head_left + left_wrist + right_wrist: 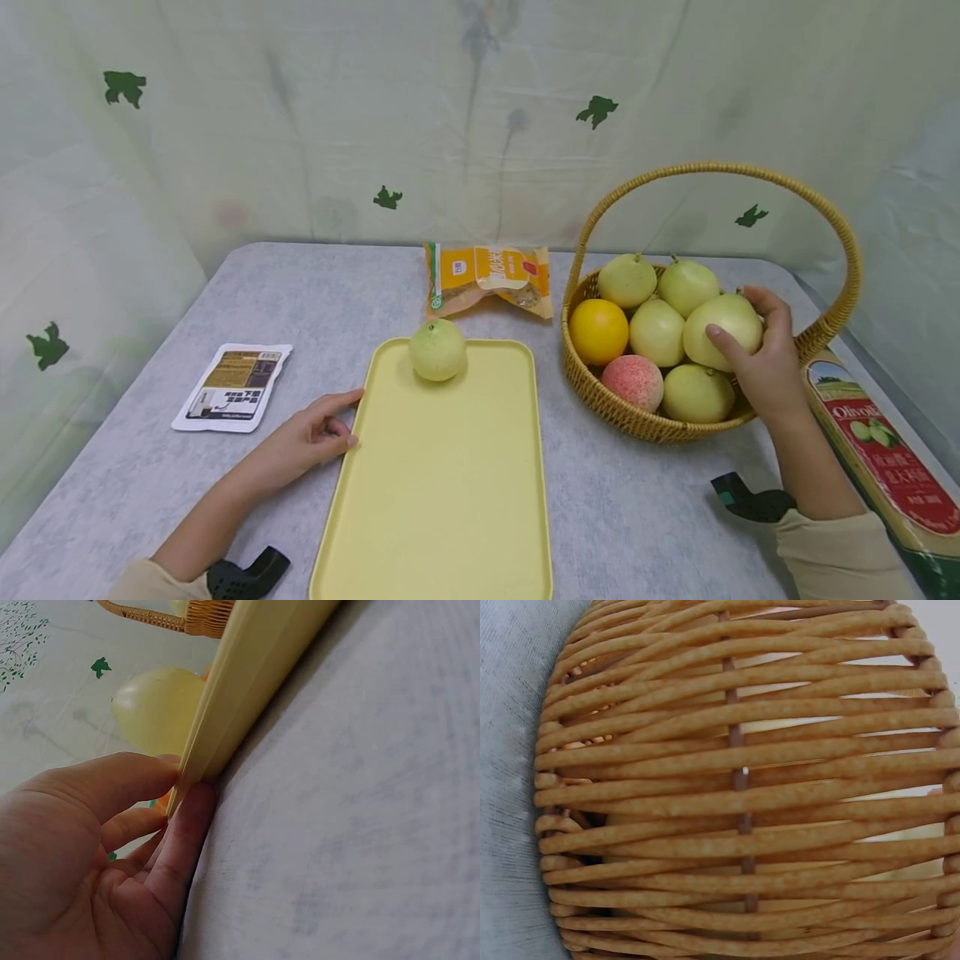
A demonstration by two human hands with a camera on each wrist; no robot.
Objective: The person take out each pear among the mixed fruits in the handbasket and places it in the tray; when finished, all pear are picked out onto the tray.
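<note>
My left hand (pixel 306 440) is at the left edge of the yellow tray (pixel 450 483), its fingertips pinching the rim in the left wrist view. A pale green pear (pixel 437 351) sits on the tray's far end. In the wicker basket (pixel 637 423), my right hand (pixel 772 358) grips a large pale pear (pixel 726 327), thumb on its near side and fingers around the far right. Around it lie several other pears, an orange (pixel 598 332) and a pinkish peach (pixel 632 383). Woven basket wall (pixel 742 795) fills the right wrist view, hiding the right hand's grip there.
The basket's tall handle (pixel 720 169) arches over the fruit. Behind the tray lies an orange snack packet (pixel 487 279); a white printed pouch (pixel 234 387) is at left. An Olivoilà package (pixel 885 450) lies along the right side. A pale curtain (pixel 337 125) hangs behind the table.
</note>
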